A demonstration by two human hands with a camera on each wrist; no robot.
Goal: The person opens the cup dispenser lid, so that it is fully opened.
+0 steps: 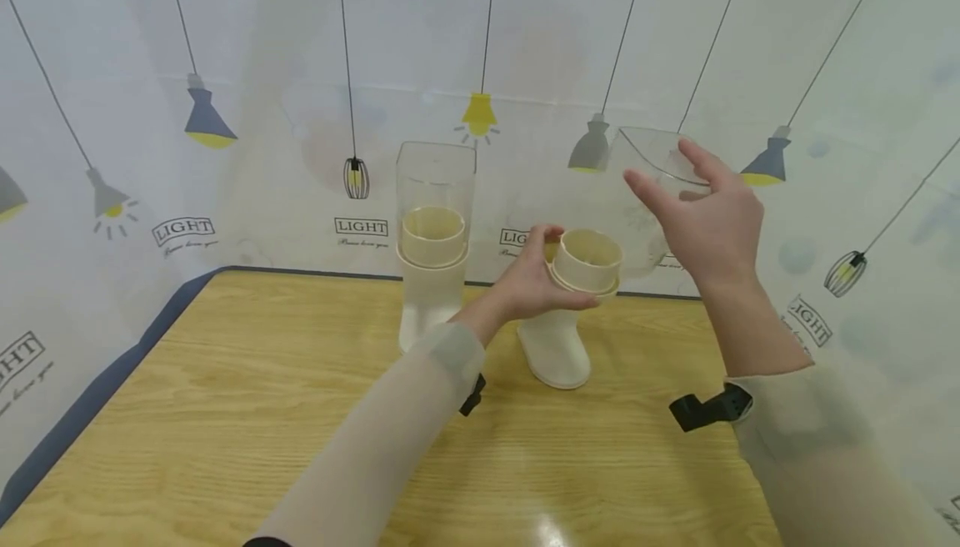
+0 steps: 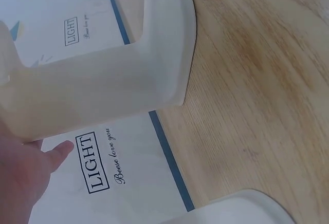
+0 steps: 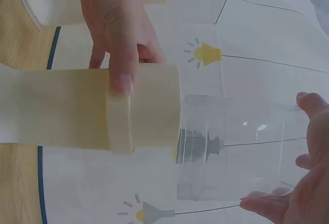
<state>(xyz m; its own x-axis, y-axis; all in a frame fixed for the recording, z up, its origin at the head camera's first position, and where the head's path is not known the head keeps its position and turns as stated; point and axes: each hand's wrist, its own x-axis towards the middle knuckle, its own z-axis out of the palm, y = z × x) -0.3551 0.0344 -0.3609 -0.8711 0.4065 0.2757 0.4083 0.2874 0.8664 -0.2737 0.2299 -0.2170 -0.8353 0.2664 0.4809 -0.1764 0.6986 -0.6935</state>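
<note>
In the head view, my left hand (image 1: 528, 280) grips a cream boot-shaped stand (image 1: 558, 351) just below its round collar (image 1: 588, 259). In the right wrist view, the left thumb lies along the ridge under that collar. My right hand (image 1: 716, 226) holds a clear plastic cylinder (image 1: 637, 230) by its outer end, thumb and fingers spread around it. The cylinder's near end is right at the collar's rim in the right wrist view, lined up slightly lower than it. The left wrist view shows the stand's body (image 2: 97, 88) and foot, with the left hand (image 2: 23, 180) around its upper part.
To the left stands a second cream boot-shaped stand (image 1: 431, 301), topped by its own clear cylinder (image 1: 437, 176). Both are near the back edge of the wooden table (image 1: 300, 414). Behind it hangs a white curtain (image 1: 277, 113) printed with lamps.
</note>
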